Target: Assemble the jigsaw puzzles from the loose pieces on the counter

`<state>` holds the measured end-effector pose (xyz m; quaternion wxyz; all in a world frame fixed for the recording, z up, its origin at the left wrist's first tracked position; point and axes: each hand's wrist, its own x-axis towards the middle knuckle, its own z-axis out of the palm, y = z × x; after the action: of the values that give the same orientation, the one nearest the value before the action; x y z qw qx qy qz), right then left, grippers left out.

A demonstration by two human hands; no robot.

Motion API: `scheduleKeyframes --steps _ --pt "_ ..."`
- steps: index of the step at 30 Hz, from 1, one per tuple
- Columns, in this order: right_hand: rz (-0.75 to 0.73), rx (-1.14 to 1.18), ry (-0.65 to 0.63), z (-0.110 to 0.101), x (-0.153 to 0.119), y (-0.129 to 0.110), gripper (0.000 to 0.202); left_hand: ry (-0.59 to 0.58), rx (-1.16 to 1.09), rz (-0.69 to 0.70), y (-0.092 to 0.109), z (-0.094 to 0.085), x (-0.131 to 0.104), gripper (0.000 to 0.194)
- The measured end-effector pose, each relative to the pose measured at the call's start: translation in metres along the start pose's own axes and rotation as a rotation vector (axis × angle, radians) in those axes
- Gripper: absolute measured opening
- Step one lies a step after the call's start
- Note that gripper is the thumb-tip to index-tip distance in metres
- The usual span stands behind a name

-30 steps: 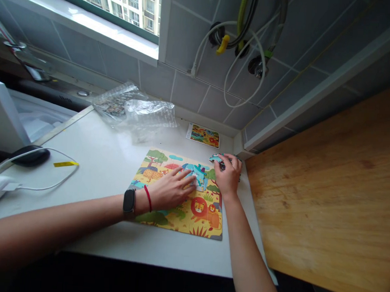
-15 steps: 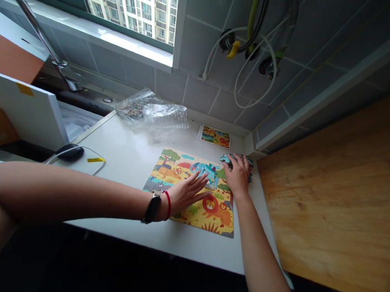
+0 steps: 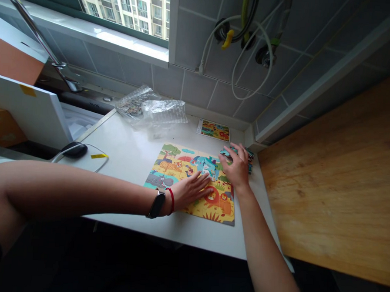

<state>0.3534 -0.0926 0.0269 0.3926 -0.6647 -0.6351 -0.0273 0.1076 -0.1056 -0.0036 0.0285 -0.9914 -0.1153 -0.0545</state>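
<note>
A jigsaw puzzle (image 3: 168, 164) with a bright animal scene lies on the white counter, joined into a sheet. My left hand (image 3: 192, 190) rests flat across its middle, fingers stretched out and apart, covering part of the picture. Near the blue elephant, a blue puzzle piece (image 3: 210, 164) seems to sit over the sheet. My right hand (image 3: 236, 167) is at the puzzle's upper right corner, above a small pile of puzzle pieces (image 3: 250, 156). Its thumb and fingers are bent but apart, with nothing visible held between them; the hand hides part of the pile.
Behind the puzzle lies a small picture card (image 3: 213, 130) of the same scene. Clear plastic bags (image 3: 151, 109), one with pieces inside, lie at the back left. A black computer mouse (image 3: 75, 150) with a cable is at left. A wooden panel (image 3: 330, 183) borders the counter's right side.
My right hand has lifted slightly and its fingers have spread a little over the pile. My left hand stays on the puzzle, and the whole view has shifted slightly.
</note>
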Motion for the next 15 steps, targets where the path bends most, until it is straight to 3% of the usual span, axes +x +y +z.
scheduleKeyframes --steps 4,6,8,11,13,15 --pt "-0.242 0.484 -0.337 -0.003 -0.021 -0.079 0.057 0.022 -0.099 -0.100 0.003 0.008 0.001 0.073" --pt "-0.344 0.616 -0.485 0.002 -0.035 -0.115 0.076 0.037 -0.133 -0.172 0.007 0.015 0.004 0.076" --pt "-0.357 0.651 -0.543 0.005 -0.045 -0.140 0.083 0.049 -0.139 -0.226 0.012 0.022 0.009 0.088" --pt "-0.349 0.664 -0.566 0.003 -0.045 -0.147 0.078 0.089 -0.164 -0.254 0.014 0.025 0.014 0.085" --pt "-0.310 0.665 -0.513 -0.002 -0.034 -0.134 0.066 0.106 -0.175 -0.222 0.012 0.022 0.013 0.069" --pt "-0.239 0.566 -0.356 -0.006 -0.019 -0.107 0.052 0.091 -0.157 -0.141 0.007 0.016 0.009 0.064"
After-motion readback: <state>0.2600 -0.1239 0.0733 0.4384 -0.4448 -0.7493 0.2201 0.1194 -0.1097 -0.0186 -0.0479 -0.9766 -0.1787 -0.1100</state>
